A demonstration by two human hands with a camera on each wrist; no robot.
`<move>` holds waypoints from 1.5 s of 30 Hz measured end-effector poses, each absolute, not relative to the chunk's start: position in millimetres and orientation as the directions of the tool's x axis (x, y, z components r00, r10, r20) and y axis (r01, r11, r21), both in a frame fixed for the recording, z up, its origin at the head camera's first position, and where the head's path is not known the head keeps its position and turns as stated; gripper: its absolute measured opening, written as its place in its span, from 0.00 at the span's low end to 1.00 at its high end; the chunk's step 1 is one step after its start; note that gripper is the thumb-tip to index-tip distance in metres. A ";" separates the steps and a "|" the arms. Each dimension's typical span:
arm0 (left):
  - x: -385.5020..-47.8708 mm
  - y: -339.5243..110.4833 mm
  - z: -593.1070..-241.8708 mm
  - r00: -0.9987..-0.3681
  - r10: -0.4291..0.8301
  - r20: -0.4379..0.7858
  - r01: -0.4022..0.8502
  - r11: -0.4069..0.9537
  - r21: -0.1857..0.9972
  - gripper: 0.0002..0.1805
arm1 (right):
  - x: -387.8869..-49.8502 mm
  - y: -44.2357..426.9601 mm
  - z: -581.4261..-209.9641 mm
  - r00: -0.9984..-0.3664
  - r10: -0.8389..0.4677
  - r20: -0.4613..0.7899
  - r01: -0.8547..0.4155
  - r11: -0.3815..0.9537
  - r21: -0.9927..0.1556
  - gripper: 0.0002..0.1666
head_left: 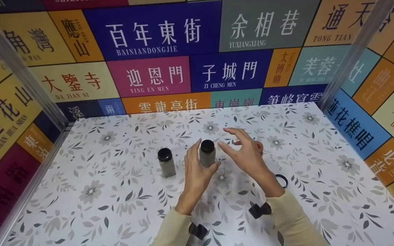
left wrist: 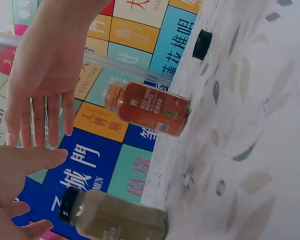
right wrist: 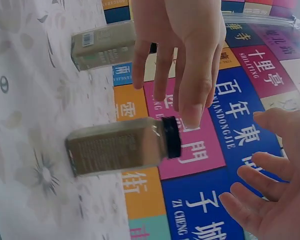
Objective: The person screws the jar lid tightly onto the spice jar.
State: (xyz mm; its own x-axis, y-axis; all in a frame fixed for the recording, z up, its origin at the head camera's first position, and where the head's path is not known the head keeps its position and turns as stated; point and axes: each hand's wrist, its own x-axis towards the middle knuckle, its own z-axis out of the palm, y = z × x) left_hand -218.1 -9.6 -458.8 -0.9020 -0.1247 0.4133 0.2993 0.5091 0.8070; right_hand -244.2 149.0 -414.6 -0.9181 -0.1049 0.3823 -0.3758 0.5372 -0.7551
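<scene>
A square glass bottle (head_left: 208,159) (left wrist: 120,217) (right wrist: 115,150) with a black cap and grey-brown contents stands upright on the table. My left hand (head_left: 197,171) (left wrist: 15,185) (right wrist: 182,45) is beside it, fingers and thumb loosely spread near the cap; the right wrist view shows no grip on it. To the bottle's right, my right hand (head_left: 248,153) (left wrist: 45,85) (right wrist: 275,185) is held in the air, thumb and fingers apart and empty. A similar capped bottle (head_left: 168,167) (right wrist: 102,45) stands farther left.
Behind my right hand stands an uncapped jar (head_left: 259,147) (left wrist: 152,107) with orange-red contents. A black ring-shaped lid (head_left: 281,181) (left wrist: 202,45) lies by my right wrist. The floral tabletop (head_left: 91,191) meets colourful sign-covered walls at its back and sides.
</scene>
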 end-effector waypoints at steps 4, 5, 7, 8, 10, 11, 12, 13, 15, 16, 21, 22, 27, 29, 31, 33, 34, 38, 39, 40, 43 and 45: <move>-211.5 -3.2 -450.2 -0.882 -0.090 0.462 0.353 0.524 0.775 0.44 | -238.4 162.5 -404.5 -0.888 -0.128 0.442 -0.436 0.539 -0.720 0.28; -210.2 -1.2 -448.3 -0.879 -0.080 0.470 0.364 0.523 0.771 0.43 | -237.2 166.0 -402.1 -0.886 -0.133 0.445 -0.442 0.532 -0.722 0.28; -208.2 3.3 -445.0 -0.875 -0.063 0.480 0.384 0.516 0.766 0.44 | -234.9 172.8 -397.8 -0.885 -0.136 0.445 -0.444 0.533 -0.720 0.28; -207.4 5.4 -443.4 -0.875 -0.054 0.481 0.389 0.512 0.766 0.44 | -233.8 176.3 -396.2 -0.888 -0.136 0.440 -0.440 0.533 -0.723 0.28; -207.0 9.6 -441.2 -0.869 -0.038 0.493 0.406 0.515 0.755 0.44 | -231.8 183.0 -393.5 -0.894 -0.133 0.427 -0.427 0.535 -0.729 0.28; -207.1 11.4 -440.5 -0.865 -0.031 0.500 0.415 0.515 0.750 0.44 | -231.1 186.2 -392.6 -0.896 -0.134 0.424 -0.426 0.536 -0.729 0.28; -207.4 13.1 -440.1 -0.861 -0.023 0.508 0.425 0.516 0.744 0.45 | -230.5 189.4 -392.0 -0.895 -0.133 0.426 -0.425 0.542 -0.725 0.29; -207.8 14.7 -439.8 -0.858 -0.014 0.513 0.433 0.517 0.739 0.45 | -229.7 192.5 -391.3 -0.894 -0.133 0.427 -0.426 0.548 -0.720 0.29; -208.7 17.6 -439.1 -0.855 0.001 0.518 0.447 0.508 0.737 0.45 | -228.2 198.7 -390.1 -0.886 -0.135 0.443 -0.436 0.565 -0.701 0.29; -208.8 18.4 -438.9 -0.856 0.009 0.516 0.450 0.502 0.738 0.45 | -227.4 201.3 -389.7 -0.883 -0.137 0.450 -0.441 0.572 -0.692 0.29; -211.4 22.2 -439.3 -0.880 0.069 0.471 0.448 0.450 0.772 0.46 | -223.8 215.6 -389.8 -0.870 -0.147 0.470 -0.455 0.604 -0.654 0.30; -212.0 23.2 -439.4 -0.884 0.085 0.459 0.447 0.439 0.779 0.46 | -223.0 218.7 -390.4 -0.869 -0.149 0.472 -0.456 0.609 -0.648 0.30; -217.2 30.3 -440.5 -0.901 0.169 0.399 0.433 0.380 0.817 0.47 | -219.8 235.3 -399.0 -0.857 -0.154 0.492 -0.458 0.665 -0.589 0.30; -220.0 33.4 -441.9 -0.907 0.196 0.372 0.419 0.364 0.832 0.48 | -218.9 241.7 -403.9 -0.854 -0.153 0.497 -0.455 0.684 -0.571 0.30; -222.7 36.1 -443.8 -0.916 0.215 0.340 0.397 0.353 0.847 0.49 | -218.4 247.8 -408.5 -0.855 -0.154 0.496 -0.452 0.692 -0.563 0.30; -225.0 38.3 -446.0 -0.922 0.229 0.311 0.377 0.354 0.856 0.49 | -218.1 252.8 -412.4 -0.858 -0.157 0.488 -0.449 0.689 -0.568 0.31; -226.2 39.4 -447.2 -0.925 0.234 0.299 0.368 0.355 0.859 0.50 | -217.8 255.0 -413.9 -0.862 -0.157 0.483 -0.446 0.688 -0.572 0.31; -231.6 44.8 -453.2 -0.933 0.244 0.266 0.343 0.372 0.862 0.50 | -217.4 263.6 -418.7 -0.877 -0.157 0.454 -0.429 0.682 -0.593 0.31; -233.0 46.8 -455.1 -0.934 0.246 0.258 0.337 0.373 0.865 0.50 | -217.5 266.0 -419.9 -0.881 -0.157 0.446 -0.424 0.680 -0.598 0.30; -234.2 49.0 -456.8 -0.935 0.250 0.251 0.332 0.370 0.867 0.50 | -217.4 268.5 -421.1 -0.885 -0.156 0.439 -0.419 0.678 -0.604 0.30; -236.8 56.8 -461.9 -0.939 0.266 0.220 0.308 0.360 0.880 0.49 | -217.0 276.6 -426.3 -0.898 -0.158 0.411 -0.402 0.671 -0.623 0.31; -237.7 62.1 -465.2 -0.942 0.268 0.200 0.288 0.346 0.893 0.48 | -216.6 282.0 -430.8 -0.908 -0.162 0.387 -0.387 0.676 -0.627 0.31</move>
